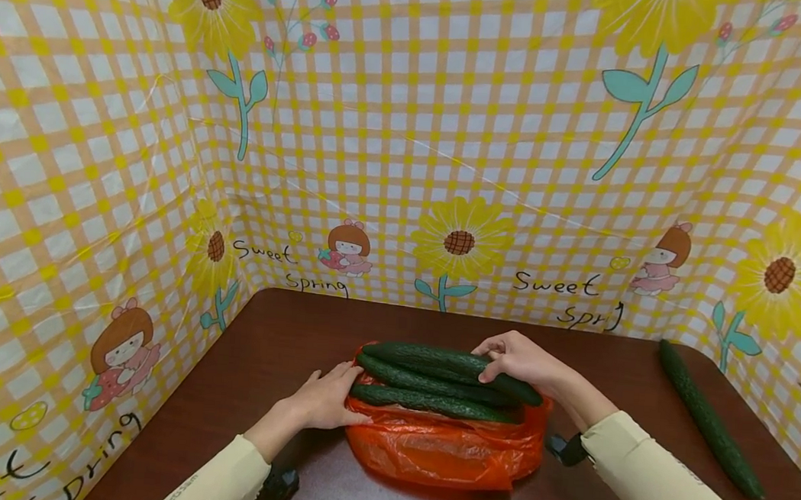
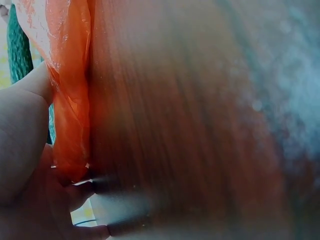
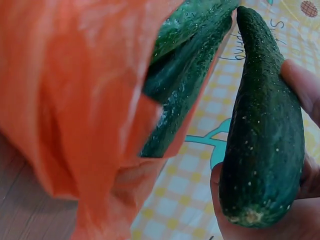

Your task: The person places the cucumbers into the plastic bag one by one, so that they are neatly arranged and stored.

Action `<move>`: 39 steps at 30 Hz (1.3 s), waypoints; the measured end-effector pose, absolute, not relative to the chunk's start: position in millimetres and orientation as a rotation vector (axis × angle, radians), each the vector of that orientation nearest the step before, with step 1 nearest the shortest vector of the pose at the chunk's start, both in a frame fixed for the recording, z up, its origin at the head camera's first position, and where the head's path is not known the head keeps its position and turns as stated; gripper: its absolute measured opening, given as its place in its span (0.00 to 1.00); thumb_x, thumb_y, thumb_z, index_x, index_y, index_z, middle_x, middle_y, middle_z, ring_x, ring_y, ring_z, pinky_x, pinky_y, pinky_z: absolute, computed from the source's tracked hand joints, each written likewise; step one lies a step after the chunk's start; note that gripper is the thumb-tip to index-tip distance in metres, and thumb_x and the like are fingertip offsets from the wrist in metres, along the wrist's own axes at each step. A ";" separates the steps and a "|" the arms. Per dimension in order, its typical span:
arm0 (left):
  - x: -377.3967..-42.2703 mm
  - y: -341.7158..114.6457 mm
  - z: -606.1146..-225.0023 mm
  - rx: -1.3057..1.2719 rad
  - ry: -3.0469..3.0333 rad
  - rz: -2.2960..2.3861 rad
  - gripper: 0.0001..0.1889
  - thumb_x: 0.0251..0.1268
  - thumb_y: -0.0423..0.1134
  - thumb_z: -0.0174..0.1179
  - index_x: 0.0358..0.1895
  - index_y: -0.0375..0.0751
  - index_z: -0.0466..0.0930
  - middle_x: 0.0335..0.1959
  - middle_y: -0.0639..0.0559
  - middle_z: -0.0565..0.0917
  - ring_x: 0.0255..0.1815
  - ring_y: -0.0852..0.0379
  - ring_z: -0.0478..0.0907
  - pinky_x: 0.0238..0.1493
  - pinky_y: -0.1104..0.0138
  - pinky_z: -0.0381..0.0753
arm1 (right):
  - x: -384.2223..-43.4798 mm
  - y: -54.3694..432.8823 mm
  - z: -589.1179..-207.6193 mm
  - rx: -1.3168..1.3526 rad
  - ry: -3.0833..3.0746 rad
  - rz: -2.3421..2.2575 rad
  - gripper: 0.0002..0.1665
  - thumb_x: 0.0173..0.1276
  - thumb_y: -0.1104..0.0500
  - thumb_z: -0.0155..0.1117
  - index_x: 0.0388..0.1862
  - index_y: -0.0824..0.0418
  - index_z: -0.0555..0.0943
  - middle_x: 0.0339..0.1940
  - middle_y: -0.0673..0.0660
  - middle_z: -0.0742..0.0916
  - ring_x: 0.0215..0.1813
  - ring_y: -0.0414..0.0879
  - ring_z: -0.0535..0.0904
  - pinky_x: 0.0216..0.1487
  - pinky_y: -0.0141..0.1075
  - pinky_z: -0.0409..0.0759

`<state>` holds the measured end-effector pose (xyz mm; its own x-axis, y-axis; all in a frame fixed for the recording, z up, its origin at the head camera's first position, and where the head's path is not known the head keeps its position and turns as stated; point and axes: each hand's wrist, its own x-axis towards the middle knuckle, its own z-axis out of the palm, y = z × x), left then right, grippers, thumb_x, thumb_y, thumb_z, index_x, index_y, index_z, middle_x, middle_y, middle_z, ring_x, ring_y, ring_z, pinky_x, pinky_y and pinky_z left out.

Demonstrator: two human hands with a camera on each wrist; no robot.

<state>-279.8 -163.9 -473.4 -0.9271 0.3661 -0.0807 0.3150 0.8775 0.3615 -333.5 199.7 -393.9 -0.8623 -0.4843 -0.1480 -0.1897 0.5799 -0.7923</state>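
A red-orange plastic bag (image 1: 445, 451) lies on the table, its opening turned up with several cucumbers showing in it. My right hand (image 1: 519, 362) grips the rearmost cucumber (image 1: 428, 361) near its right end, thumb on the near side. In the right wrist view this cucumber (image 3: 262, 130) is raised apart from the other cucumbers (image 3: 182, 80) in the bag. My left hand (image 1: 325, 398) holds the bag at its left end, thumb along the front of the opening. The left wrist view shows the orange plastic (image 2: 72, 110) between thumb and fingers.
One loose cucumber (image 1: 710, 422) lies along the right side of the dark brown table (image 1: 313, 323). A checked cloth (image 1: 405, 166) with sunflowers forms walls at the back and both sides. Dark devices (image 1: 280, 487) are strapped under the wrists.
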 end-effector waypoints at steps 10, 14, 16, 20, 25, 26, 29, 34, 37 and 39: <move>-281.4 -163.0 -472.8 0.532 2.912 0.482 0.52 0.58 0.69 0.64 0.78 0.42 0.59 0.80 0.42 0.59 0.80 0.43 0.55 0.74 0.36 0.54 | -344.6 191.6 -397.8 -0.554 2.444 -1.115 0.31 0.57 0.62 0.75 0.61 0.66 0.81 0.66 0.66 0.81 0.73 0.71 0.67 0.68 0.62 0.69; -280.4 -163.6 -471.6 0.507 2.893 0.498 0.51 0.58 0.69 0.64 0.78 0.42 0.59 0.80 0.42 0.59 0.81 0.44 0.55 0.75 0.36 0.52 | -349.0 190.2 -401.7 -0.586 2.455 -1.066 0.31 0.55 0.62 0.76 0.60 0.65 0.83 0.65 0.66 0.81 0.72 0.71 0.68 0.65 0.61 0.72; -280.0 -163.9 -471.8 0.499 2.891 0.499 0.51 0.58 0.69 0.64 0.79 0.43 0.58 0.80 0.42 0.59 0.81 0.44 0.55 0.75 0.37 0.52 | -350.7 190.0 -404.6 -0.592 2.462 -1.045 0.30 0.55 0.63 0.76 0.59 0.64 0.83 0.65 0.66 0.81 0.71 0.70 0.69 0.64 0.59 0.74; -279.0 -164.1 -472.4 0.506 2.897 0.494 0.51 0.59 0.68 0.65 0.78 0.41 0.59 0.80 0.41 0.60 0.81 0.44 0.56 0.74 0.36 0.53 | -352.4 191.8 -410.2 -0.603 2.457 -0.982 0.30 0.56 0.64 0.75 0.60 0.64 0.83 0.64 0.66 0.82 0.68 0.68 0.73 0.62 0.57 0.77; -278.4 -163.5 -472.4 0.524 2.909 0.494 0.51 0.58 0.68 0.66 0.77 0.40 0.60 0.79 0.40 0.60 0.80 0.43 0.57 0.74 0.36 0.54 | -352.1 194.3 -408.9 -0.616 2.439 -0.958 0.30 0.59 0.64 0.74 0.62 0.65 0.81 0.67 0.67 0.80 0.71 0.69 0.70 0.63 0.58 0.76; -278.4 -163.5 -472.5 0.525 2.910 0.492 0.51 0.58 0.68 0.66 0.77 0.40 0.60 0.79 0.40 0.60 0.80 0.43 0.57 0.74 0.36 0.54 | -352.0 194.7 -408.1 -0.637 2.445 -0.943 0.30 0.59 0.64 0.73 0.63 0.66 0.81 0.67 0.67 0.80 0.71 0.69 0.70 0.62 0.58 0.76; -278.4 -163.6 -472.5 0.519 2.908 0.493 0.51 0.58 0.68 0.65 0.77 0.40 0.60 0.79 0.40 0.60 0.80 0.43 0.56 0.74 0.36 0.54 | -351.8 194.9 -406.9 -0.648 2.453 -0.932 0.30 0.60 0.63 0.73 0.63 0.66 0.81 0.67 0.67 0.80 0.70 0.68 0.71 0.62 0.57 0.77; -278.6 -163.7 -472.2 0.516 2.901 0.497 0.51 0.58 0.67 0.66 0.77 0.40 0.60 0.79 0.40 0.60 0.80 0.43 0.56 0.74 0.36 0.53 | -351.1 194.7 -407.3 -0.649 2.463 -0.937 0.30 0.61 0.63 0.73 0.63 0.66 0.81 0.66 0.67 0.80 0.66 0.64 0.75 0.59 0.54 0.78; -278.4 -163.8 -472.6 0.514 2.903 0.495 0.51 0.58 0.67 0.66 0.77 0.40 0.60 0.79 0.40 0.60 0.80 0.43 0.56 0.74 0.36 0.53 | -351.4 194.3 -408.0 -0.644 2.466 -0.946 0.29 0.61 0.64 0.73 0.63 0.66 0.81 0.49 0.62 0.87 0.43 0.52 0.79 0.48 0.46 0.78; -278.2 -163.9 -472.9 0.512 2.905 0.492 0.51 0.58 0.67 0.66 0.77 0.40 0.60 0.79 0.40 0.60 0.80 0.43 0.56 0.74 0.36 0.53 | -351.3 193.8 -408.1 -0.630 2.465 -0.955 0.29 0.61 0.64 0.73 0.63 0.66 0.81 0.31 0.57 0.84 0.29 0.45 0.68 0.42 0.41 0.73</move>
<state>-278.2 -163.9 -472.9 -0.9304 0.3554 -0.0899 0.3060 0.8879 0.3436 -351.3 193.8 -408.1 -0.8087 -0.5467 -0.2173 -0.2574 0.6610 -0.7049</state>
